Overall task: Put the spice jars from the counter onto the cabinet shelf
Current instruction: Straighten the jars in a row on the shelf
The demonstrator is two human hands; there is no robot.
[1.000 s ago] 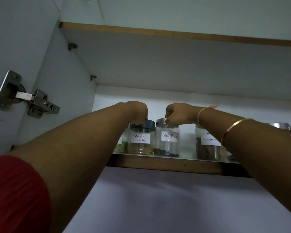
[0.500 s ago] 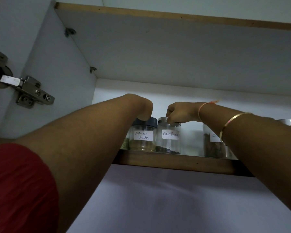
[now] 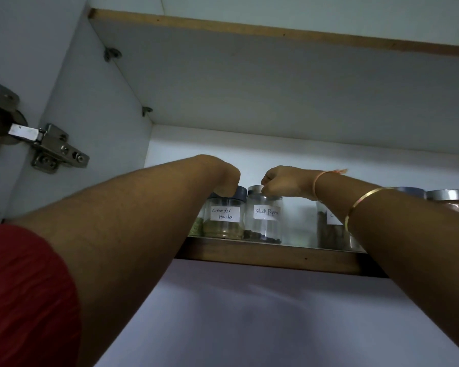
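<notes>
I look up at the cabinet shelf [image 3: 276, 256]. On it stands a clear jar labelled Coriander Powder [image 3: 224, 221] with a dark lid. My left hand [image 3: 224, 178] grips that lid from above. Right beside it stands a jar labelled Black Pepper [image 3: 264, 223] with a silver lid, and my right hand [image 3: 284, 185] holds its lid from above. A jar of green spice [image 3: 198, 226] peeks out behind my left forearm. Further right, a jar with brown contents [image 3: 329, 231] is partly hidden by my right arm.
Two metal-lidded containers [image 3: 448, 196] stand at the shelf's far right. An upper shelf board [image 3: 276, 83] hangs overhead. A steel door hinge [image 3: 43, 147] sticks out on the left cabinet wall. A gap on the shelf lies between the pepper jar and the brown jar.
Both hands stay on the two jar lids. The view has shifted slightly, and the jars sit a little further back on the shelf than one second ago.
</notes>
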